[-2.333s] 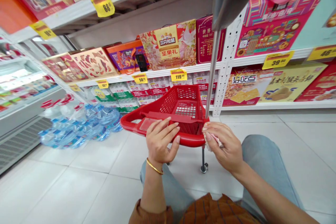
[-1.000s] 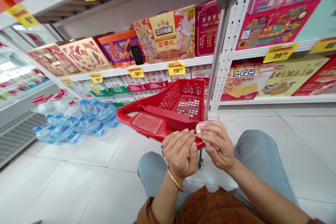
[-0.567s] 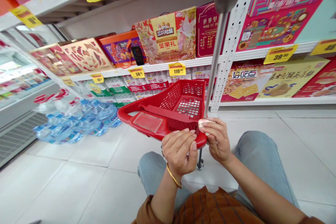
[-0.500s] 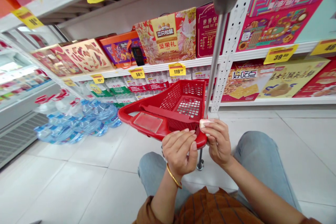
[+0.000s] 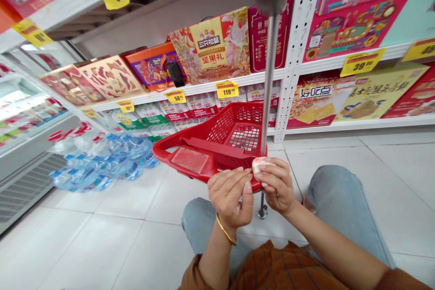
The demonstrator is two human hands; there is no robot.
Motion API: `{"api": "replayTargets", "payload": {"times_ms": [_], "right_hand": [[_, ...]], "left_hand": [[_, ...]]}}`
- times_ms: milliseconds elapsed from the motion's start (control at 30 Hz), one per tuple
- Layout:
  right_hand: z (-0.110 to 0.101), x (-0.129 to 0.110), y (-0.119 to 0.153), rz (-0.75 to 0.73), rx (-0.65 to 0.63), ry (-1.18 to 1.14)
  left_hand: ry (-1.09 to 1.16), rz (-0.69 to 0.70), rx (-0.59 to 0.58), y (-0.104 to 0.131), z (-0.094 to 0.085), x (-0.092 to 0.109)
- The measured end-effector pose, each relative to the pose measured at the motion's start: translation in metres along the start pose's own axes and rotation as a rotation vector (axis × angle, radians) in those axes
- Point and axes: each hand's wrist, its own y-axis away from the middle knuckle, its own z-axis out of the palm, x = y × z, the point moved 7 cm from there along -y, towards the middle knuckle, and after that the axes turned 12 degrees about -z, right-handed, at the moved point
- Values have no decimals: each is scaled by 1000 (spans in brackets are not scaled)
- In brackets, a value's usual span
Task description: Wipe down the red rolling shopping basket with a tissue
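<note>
A red plastic shopping cart (image 5: 212, 148) stands in front of me, its perforated basket pointing toward the shelf. My left hand (image 5: 231, 197), with a gold bangle at the wrist, has its fingers curled over the cart's near rim by the corner. Right beside it, my right hand (image 5: 278, 186) holds a crumpled white cloth or tissue (image 5: 258, 163), with pinkish marks, against that same corner. A metal pole (image 5: 269, 81) rises past the corner, topped by a blurred grey piece. The thumb side of my right hand is partly hidden.
Shelves ahead carry gift boxes (image 5: 214, 47) and yellow price tags (image 5: 227, 89); packs of bottled water (image 5: 171, 111) sit lower down. Large blue water bottles (image 5: 98, 163) lie on the floor at left, beside a refrigerated case (image 5: 30, 181). My bent knees (image 5: 340, 199) flank the cart.
My right hand and the white cloth have shifted slightly left along the cart's corner, closer to my left hand. The left hand stays on the rim. The view has shifted a little.
</note>
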Motion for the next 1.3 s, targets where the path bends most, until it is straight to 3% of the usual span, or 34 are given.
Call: {"api": "replayTargets", "payload": {"times_ms": [233,733,933,1067,1200,1300], "right_hand": [[-1,6,10,52,-2,75],[1,-4,16,-83,-83,86],[-7,-2,12,-40,-105,125],[-16,3,8,85,-43,141],[-20,9,-11,239,54,144],[-13,9,-37,197,114,73]], "left_hand": [[26,-16,-20,1,-2,-3],[121,-69,-62,3,-13,-25],[-198,-29,52,-4,-17,0],[-309,25,-53,-5,2,20],[-419,48,-80,0,17,21],[-413,116,-60,5,20,21]]}}
